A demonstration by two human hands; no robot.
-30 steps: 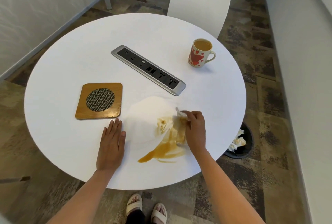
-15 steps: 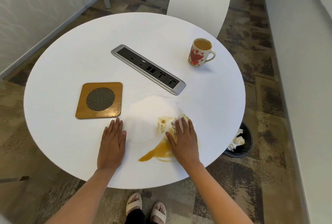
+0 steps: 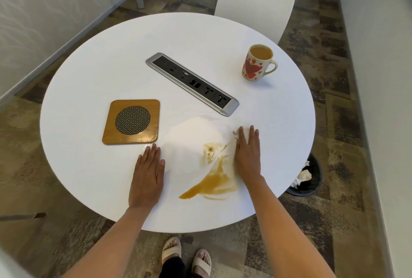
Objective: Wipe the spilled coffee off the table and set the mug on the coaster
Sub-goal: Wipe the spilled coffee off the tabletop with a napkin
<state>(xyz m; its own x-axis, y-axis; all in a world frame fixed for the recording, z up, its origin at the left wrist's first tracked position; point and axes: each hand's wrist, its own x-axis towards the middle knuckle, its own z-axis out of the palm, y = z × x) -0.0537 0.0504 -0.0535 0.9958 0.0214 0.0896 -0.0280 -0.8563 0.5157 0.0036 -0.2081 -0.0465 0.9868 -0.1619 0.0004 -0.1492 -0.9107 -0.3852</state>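
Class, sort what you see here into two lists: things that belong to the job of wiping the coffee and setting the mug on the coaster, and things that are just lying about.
Part of the job:
spilled coffee
tissue under the right hand
mug
coaster
table

Just lying about:
socket strip
chair
bin on the floor

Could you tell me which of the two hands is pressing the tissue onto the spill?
The right hand: it lies flat on the tissue beside the coffee. The left hand rests on bare table.
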